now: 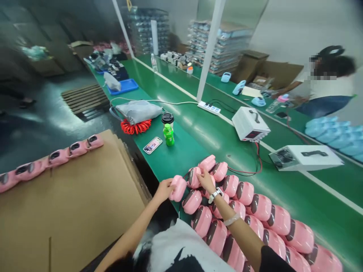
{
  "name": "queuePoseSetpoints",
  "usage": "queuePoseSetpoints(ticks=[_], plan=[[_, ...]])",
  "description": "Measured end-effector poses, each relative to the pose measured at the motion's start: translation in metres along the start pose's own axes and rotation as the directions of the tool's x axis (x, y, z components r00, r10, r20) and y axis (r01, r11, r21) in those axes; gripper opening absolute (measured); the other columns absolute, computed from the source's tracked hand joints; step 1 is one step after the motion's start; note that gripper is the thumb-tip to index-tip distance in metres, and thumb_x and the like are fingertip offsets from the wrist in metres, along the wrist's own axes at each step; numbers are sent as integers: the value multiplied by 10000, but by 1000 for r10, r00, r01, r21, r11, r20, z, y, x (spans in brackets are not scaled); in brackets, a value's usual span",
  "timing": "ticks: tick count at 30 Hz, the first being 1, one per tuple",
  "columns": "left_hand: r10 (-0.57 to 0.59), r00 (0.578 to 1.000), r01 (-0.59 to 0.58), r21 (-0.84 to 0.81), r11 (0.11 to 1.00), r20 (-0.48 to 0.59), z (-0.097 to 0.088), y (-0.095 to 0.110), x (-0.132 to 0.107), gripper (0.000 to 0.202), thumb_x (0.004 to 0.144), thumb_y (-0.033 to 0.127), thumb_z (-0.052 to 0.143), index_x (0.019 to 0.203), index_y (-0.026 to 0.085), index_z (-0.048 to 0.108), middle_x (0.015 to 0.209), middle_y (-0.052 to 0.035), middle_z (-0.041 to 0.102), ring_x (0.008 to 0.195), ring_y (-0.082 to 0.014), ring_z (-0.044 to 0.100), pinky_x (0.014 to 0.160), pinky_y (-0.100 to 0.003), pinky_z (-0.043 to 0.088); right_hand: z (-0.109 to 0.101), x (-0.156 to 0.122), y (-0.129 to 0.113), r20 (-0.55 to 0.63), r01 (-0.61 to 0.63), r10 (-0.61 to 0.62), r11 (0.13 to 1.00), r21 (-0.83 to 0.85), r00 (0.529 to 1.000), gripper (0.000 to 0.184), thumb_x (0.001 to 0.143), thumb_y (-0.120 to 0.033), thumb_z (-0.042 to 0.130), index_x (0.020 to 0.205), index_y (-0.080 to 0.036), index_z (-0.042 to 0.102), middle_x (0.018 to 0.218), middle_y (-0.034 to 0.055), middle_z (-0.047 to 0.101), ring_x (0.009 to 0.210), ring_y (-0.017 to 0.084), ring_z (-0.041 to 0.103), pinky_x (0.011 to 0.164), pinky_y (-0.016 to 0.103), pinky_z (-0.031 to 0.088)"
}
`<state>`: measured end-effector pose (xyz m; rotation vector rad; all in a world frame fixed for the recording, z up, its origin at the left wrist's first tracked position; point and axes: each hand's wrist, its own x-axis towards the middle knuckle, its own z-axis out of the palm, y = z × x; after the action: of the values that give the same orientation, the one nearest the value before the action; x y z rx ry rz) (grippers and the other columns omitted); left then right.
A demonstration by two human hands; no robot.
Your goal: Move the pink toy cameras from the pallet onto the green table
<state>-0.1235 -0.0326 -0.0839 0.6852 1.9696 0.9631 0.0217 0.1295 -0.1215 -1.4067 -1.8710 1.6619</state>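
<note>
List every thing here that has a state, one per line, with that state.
Left hand: gripping a pink device at the bench edge.
Right hand: resting on the pink devices in rows.
Green bottle: upright, capped.
Phone: lying flat, screen lit.
White power box: red display lit.
Red coiled cable: coiled.

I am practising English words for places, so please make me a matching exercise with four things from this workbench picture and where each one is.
Things:
1. left hand
2. green bottle
3. phone
4. blue tray

Places:
A. far along the bench
B. flat, left of the bottle
C. on a pink device at the bench edge
D. beside the black-lidded cup

Pairs: 1-C, 2-D, 3-B, 4-A
</note>
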Motion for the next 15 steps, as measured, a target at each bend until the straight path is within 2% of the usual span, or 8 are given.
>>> queuePoseSetpoints(ticks=[2,4,5,7,9,10,12,15], plan=[[-28,999,26,43,999,46,20,0,0,129,681,211,606,759,137,677,650,10,655,660,-154,596,635,-246,443,-1,-3,6,65,38,-34,998,-58,997,200,904,-281,576,1040,-135,588,726,-24,573,584,105,537,606,275,492],[-51,996,45,80,996,70,28,-5,-6,95,713,212,636,761,134,659,636,22,626,638,-136,577,635,-248,441,-4,-7,7,96,94,-85,991,-97,992,232,864,-238,568,1072,-138,585,713,-15,576,596,133,549,638,315,503],[-57,995,50,90,995,77,28,-7,-9,96,736,214,638,782,131,654,648,22,624,640,-131,576,639,-251,447,-5,-9,6,93,132,-121,985,-116,988,279,836,-226,560,1101,-141,580,762,12,597,658,163,576,692,354,513],[-58,995,50,99,994,82,23,-12,-15,98,784,195,608,836,124,651,678,16,629,659,-130,588,652,-258,459,-8,-14,1,59,225,-218,962,-158,974,383,786,-229,547,1159,-146,564,966,96,617,905,244,593,870,450,482],[-47,997,40,103,994,64,15,-13,-17,125,826,170,562,890,112,652,712,4,640,698,-139,610,678,-270,474,-7,-19,-8,29,323,-324,924,-203,946,431,771,-257,539,1190,-156,555,1160,146,563,1142,301,496,1022,507,375],[-39,998,34,107,994,47,12,-13,-17,143,845,168,546,920,106,650,738,-4,648,724,-144,621,697,-279,483,-6,-21,-12,30,366,-369,904,-223,929,432,773,-269,535,1191,-161,557,1207,151,540,1199,310,452,1059,516,334],[-29,1000,29,129,991,3,8,-11,-13,163,876,205,545,953,101,644,794,-17,659,774,-156,633,735,-303,499,0,-23,-21,58,429,-429,867,-255,902,408,784,-280,532,1172,-164,573,1212,148,538,1216,303,440,1082,509,312],[-39,998,48,190,981,-49,12,-4,-8,204,885,304,585,918,111,641,835,-25,658,804,-165,628,778,-343,509,13,-24,-31,111,461,-450,833,-306,886,382,793,-255,548,1152,-130,588,1191,159,552,1198,289,461,1088,487,314]])
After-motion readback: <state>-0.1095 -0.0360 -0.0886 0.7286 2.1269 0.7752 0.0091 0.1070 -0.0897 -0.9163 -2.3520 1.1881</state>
